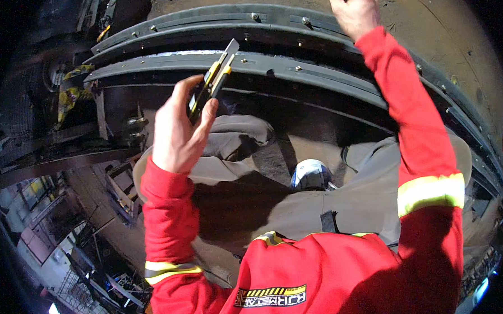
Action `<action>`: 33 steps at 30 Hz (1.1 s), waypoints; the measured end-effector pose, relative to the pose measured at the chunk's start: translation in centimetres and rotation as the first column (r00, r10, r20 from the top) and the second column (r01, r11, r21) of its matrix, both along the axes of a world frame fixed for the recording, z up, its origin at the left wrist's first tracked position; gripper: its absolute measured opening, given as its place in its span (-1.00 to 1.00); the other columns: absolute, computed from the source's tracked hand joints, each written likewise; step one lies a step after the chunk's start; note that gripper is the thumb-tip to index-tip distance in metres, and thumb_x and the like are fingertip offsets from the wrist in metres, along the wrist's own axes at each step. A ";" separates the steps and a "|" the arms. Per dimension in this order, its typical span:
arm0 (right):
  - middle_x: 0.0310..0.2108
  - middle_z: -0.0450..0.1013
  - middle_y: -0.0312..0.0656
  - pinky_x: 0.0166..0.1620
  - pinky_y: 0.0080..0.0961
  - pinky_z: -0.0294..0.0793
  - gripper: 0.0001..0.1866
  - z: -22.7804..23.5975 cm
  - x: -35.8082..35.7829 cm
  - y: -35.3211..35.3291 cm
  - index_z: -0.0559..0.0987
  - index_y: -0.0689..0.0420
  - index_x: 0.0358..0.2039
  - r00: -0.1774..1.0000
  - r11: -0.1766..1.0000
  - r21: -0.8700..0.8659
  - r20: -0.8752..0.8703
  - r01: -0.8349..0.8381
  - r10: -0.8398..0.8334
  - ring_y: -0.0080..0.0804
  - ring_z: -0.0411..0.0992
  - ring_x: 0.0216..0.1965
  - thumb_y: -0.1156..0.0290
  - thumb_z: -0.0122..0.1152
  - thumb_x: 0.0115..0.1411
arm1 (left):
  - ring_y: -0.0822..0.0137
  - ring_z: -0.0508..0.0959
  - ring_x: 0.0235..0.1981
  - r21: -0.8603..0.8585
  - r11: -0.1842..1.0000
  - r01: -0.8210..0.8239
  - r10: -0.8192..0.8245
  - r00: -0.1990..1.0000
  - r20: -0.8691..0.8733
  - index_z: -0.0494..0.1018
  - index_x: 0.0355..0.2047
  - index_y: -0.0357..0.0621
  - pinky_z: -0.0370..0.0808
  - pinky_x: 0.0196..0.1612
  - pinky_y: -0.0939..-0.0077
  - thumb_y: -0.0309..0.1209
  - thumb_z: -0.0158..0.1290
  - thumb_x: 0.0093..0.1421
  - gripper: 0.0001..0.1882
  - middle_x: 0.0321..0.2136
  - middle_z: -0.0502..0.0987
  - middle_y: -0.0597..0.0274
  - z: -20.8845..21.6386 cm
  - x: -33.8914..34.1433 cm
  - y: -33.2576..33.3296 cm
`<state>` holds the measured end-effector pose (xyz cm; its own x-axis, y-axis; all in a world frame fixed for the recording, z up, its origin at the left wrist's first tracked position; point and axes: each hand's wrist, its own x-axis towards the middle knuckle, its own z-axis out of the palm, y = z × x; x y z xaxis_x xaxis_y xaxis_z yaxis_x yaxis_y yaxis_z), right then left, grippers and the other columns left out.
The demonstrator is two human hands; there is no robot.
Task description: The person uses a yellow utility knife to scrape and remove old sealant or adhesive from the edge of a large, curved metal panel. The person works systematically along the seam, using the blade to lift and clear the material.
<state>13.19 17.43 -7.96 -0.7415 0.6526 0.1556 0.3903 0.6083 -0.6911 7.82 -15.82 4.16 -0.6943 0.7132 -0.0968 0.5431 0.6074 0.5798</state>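
My left hand [178, 126] is closed round a black-and-yellow utility knife [211, 74], its blade pointing up and away from me. A second slim black-and-yellow piece lies alongside it in the same grip; whether it is a separate tool I cannot tell. Beyond the knife run two long dark metal rails [281, 68], which look curved here, with bolts [306, 21] along them. My right hand [357, 9] reaches past the far rail at the top edge, its fingers curled and partly cut off. Something small and dark shows at those fingers, too little to name.
Brown dusty floor [425, 26] lies beyond the rails. A yellow patterned cloth or wrapper [72, 92] is at the left, near dark metal parts. Between my legs shows a white-and-blue rounded object [311, 174]. Wire mesh and frames [94, 293] stand at the lower left.
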 end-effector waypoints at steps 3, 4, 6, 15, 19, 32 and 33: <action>-0.66 0.51 -0.16 -0.43 -0.39 0.44 -0.67 4.0 1.4 -11.5 0.60 0.21 -0.56 0.911 0.833 -0.536 -0.400 -0.139 -0.105 -0.42 0.48 -0.59 0.19 0.23 0.15 | 0.00 0.62 -0.32 -0.111 0.988 0.105 -0.107 0.994 -0.009 0.45 -0.15 -0.18 0.53 -0.24 0.31 -0.47 0.26 -0.02 -0.61 -0.39 0.59 -0.06 0.7 -2.2 1.3; -0.62 0.49 -0.21 -0.39 -0.42 0.44 -0.68 4.1 2.1 -15.7 0.59 0.20 -0.54 0.920 0.639 -0.745 -0.364 -0.192 -0.147 -0.49 0.43 -0.54 0.20 0.21 0.19 | -0.02 0.61 -0.32 -0.128 0.982 0.141 -0.152 0.985 -0.080 0.46 -0.18 -0.19 0.53 -0.25 0.28 -0.46 0.26 -0.05 -0.62 -0.40 0.58 -0.06 0.2 -2.5 1.6; -0.38 0.52 -0.18 -0.36 -0.44 0.53 -0.68 3.8 3.0 -20.6 0.54 0.13 -0.17 0.966 0.104 -0.989 -0.130 -0.109 -0.224 -0.43 0.50 -0.43 0.13 0.05 0.32 | -0.05 0.60 -0.31 -0.157 0.962 0.222 -0.255 0.937 -0.237 0.48 -0.23 -0.19 0.53 -0.25 0.23 -0.46 0.27 -0.09 -0.64 -0.42 0.57 -0.07 0.1 -2.4 3.6; -0.13 0.51 -0.14 0.02 -0.32 0.42 -0.63 0.0 1.4 -23.7 0.48 0.10 -0.04 0.729 -0.518 -0.615 -0.143 -0.595 -0.669 -0.29 0.47 -0.12 0.12 -0.16 0.39 | -0.07 0.58 -0.35 0.037 0.984 0.172 -0.157 0.952 -0.261 0.52 -0.29 -0.26 0.53 -0.23 0.20 -0.44 0.18 -0.06 -0.72 -0.43 0.56 -0.11 -4.7 -0.7 5.5; -0.15 0.52 -0.13 0.00 -0.27 0.46 -0.63 0.3 1.0 -22.9 0.49 0.07 -0.08 0.798 -0.602 -0.645 -0.022 -0.471 -0.602 -0.26 0.48 -0.11 0.10 -0.18 0.39 | -0.09 0.58 -0.35 0.080 0.990 0.118 -0.101 0.977 -0.187 0.50 -0.27 -0.30 0.53 -0.23 0.21 -0.45 0.16 -0.04 -0.71 -0.43 0.55 -0.12 -5.5 -0.2 5.8; -0.16 0.52 -0.22 -0.02 -0.27 0.46 -0.69 3.3 1.8 -20.8 0.49 -0.02 -0.07 0.844 -0.551 -0.812 0.149 -0.193 -0.515 -0.29 0.48 -0.11 0.08 0.05 0.31 | -0.05 0.60 -0.34 0.157 0.975 0.154 -0.138 0.985 -0.108 0.46 -0.25 -0.36 0.53 -0.24 0.28 -0.42 0.17 0.07 -0.72 -0.41 0.55 -0.17 -6.4 -0.1 6.4; -0.16 0.52 -0.22 -0.02 -0.27 0.47 -0.70 3.1 1.8 -20.7 0.50 -0.02 -0.08 0.842 -0.551 -0.808 0.140 -0.207 -0.522 -0.29 0.48 -0.11 0.08 0.06 0.31 | -0.05 0.60 -0.35 0.171 0.974 0.151 -0.134 0.985 -0.108 0.46 -0.25 -0.36 0.53 -0.25 0.28 -0.42 0.17 0.07 -0.72 -0.41 0.55 -0.16 -6.5 -0.1 6.5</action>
